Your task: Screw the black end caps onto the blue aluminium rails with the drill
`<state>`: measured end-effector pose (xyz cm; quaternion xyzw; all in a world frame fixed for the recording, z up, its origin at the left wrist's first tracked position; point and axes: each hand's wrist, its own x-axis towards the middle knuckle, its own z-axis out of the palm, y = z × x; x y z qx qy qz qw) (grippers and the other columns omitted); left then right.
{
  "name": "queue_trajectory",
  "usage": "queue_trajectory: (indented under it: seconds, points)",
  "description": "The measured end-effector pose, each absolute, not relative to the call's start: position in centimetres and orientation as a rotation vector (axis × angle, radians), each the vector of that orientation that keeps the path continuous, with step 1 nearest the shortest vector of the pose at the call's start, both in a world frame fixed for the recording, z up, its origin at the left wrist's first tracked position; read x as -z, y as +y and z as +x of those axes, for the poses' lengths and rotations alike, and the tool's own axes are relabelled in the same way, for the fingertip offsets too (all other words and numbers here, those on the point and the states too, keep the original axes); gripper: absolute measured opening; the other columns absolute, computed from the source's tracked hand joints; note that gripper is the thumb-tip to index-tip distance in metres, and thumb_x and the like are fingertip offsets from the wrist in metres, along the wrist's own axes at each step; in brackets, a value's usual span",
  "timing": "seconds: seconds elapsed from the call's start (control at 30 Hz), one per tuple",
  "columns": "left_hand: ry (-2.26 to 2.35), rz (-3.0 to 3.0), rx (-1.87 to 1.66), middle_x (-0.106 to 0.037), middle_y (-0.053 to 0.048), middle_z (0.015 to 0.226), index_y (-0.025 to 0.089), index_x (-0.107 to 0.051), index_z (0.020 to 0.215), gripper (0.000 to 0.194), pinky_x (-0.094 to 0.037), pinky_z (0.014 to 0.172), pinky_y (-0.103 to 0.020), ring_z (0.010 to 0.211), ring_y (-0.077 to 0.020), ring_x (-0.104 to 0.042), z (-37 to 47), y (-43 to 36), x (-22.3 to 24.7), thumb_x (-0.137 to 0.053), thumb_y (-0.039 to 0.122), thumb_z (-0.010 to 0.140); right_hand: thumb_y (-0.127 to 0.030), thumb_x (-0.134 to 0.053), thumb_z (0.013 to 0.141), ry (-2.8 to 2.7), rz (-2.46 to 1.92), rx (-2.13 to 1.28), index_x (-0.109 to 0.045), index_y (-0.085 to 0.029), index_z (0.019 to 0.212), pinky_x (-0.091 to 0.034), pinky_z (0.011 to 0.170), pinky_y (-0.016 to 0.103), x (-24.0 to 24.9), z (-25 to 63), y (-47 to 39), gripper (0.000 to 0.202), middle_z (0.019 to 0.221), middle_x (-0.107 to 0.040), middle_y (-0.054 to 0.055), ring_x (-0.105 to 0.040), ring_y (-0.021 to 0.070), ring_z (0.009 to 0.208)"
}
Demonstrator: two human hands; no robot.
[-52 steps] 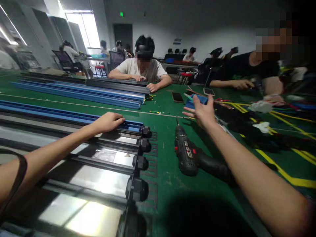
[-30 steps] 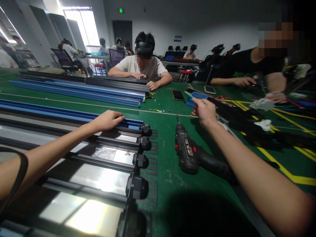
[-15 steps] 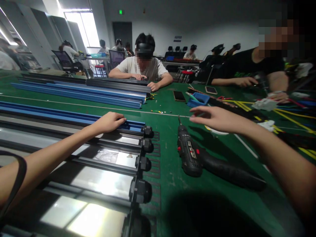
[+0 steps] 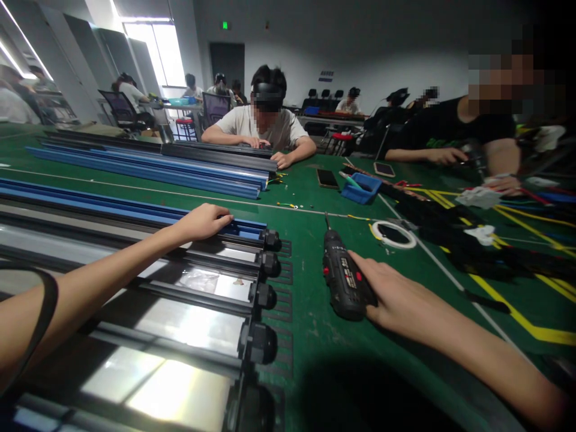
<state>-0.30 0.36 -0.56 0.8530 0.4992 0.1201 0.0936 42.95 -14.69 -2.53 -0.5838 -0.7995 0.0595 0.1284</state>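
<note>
My left hand [image 4: 207, 222] rests on the blue rail [image 4: 144, 210] at the far side of a row of long housings [image 4: 180, 321], its fingers curled over the rail's edge. Black cable glands [image 4: 265, 263] stick out from the housings' right ends. To the right, a black power screwdriver [image 4: 344, 279] lies on the green table, its bit pointing away from me. My right hand [image 4: 389, 288] is wrapped round its handle, which is hidden beneath the palm and fingers.
Beyond lie more blue rails [image 4: 148, 171], a phone [image 4: 327, 178] and a blue tray [image 4: 360, 188]. A white ring [image 4: 393, 234] sits right of the screwdriver, near black sleeves and yellow strips. A person [image 4: 265, 129] works opposite; another [image 4: 468, 129] holds a tool at the right.
My right hand has come down and nearer from above the table, closing on the screwdriver's handle. The white ring is now uncovered. My left hand has stayed on the rail.
</note>
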Motion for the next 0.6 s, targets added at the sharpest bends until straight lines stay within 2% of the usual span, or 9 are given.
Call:
queue_trajectory:
  seconds: [0.13,0.23,0.37,0.47,0.53,0.6]
  points:
    - [1.474,2.531,-0.369,-0.077,-0.011,0.101,0.015,-0.077,0.103,0.050,-0.045,0.077,-0.029,0.090,-0.0259,-0.070,-0.4,0.4,0.6,-0.040,0.050,0.099,-0.018,-0.065,0.072,-2.334,-1.770,-0.175,-0.047,-0.030,0.149,-0.057,0.072,0.037,2.5,42.2,-15.1,0.080,0.113,-0.072,0.010,-0.072,0.0315,0.096]
    - [1.466,2.531,-0.371,-0.077,-0.011,0.097,0.016,-0.076,0.100,0.050,-0.044,0.074,-0.029,0.088,-0.0254,-0.069,-0.5,0.5,0.7,-0.040,0.050,0.099,-0.019,-0.064,0.074,-2.319,-1.799,-0.142,-0.048,-0.030,0.148,-0.057,0.072,0.037,2.5,42.2,-15.5,0.077,0.116,-0.071,0.009,-0.072,0.0324,0.099]
    - [1.452,2.533,-0.372,-0.076,-0.010,0.096,0.017,-0.076,0.100,0.049,-0.043,0.074,-0.029,0.088,-0.0250,-0.069,-0.5,0.6,0.9,-0.040,0.049,0.099,-0.025,-0.062,0.080,-2.225,-1.849,-0.088,-0.043,-0.032,0.151,-0.059,0.078,0.046,2.1,42.4,-15.5,0.074,0.127,-0.068,0.012,-0.070,0.0376,0.108]
    - [1.450,2.531,-0.372,-0.076,-0.010,0.097,0.016,-0.076,0.100,0.049,-0.043,0.075,-0.029,0.088,-0.0249,-0.069,-0.5,0.7,1.0,-0.039,0.049,0.099,-0.034,-0.067,0.079,-2.094,-1.729,-0.084,-0.039,-0.032,0.154,-0.056,0.094,0.057,0.5,42.6,-15.4,0.080,0.140,-0.062,0.013,-0.065,0.0427,0.120]
    - [1.448,2.535,-0.371,-0.076,-0.010,0.096,0.017,-0.076,0.100,0.049,-0.043,0.074,-0.029,0.088,-0.0248,-0.069,-0.5,0.7,1.0,-0.039,0.049,0.099,-0.039,-0.074,0.074,-1.961,-1.626,-0.138,-0.046,-0.032,0.150,-0.052,0.101,0.061,-1.3,42.5,-15.5,0.082,0.139,-0.063,0.012,-0.063,0.0446,0.122]
    - [1.448,2.540,-0.362,-0.076,-0.010,0.094,0.017,-0.075,0.098,0.049,-0.043,0.074,-0.029,0.086,-0.0245,-0.069,-0.5,0.7,0.9,-0.039,0.050,0.099,-0.043,-0.081,0.069,-1.772,-1.563,-0.285,-0.062,-0.033,0.135,-0.053,0.102,0.061,-3.1,42.1,-15.6,0.070,0.126,-0.071,0.009,-0.066,0.0429,0.115]
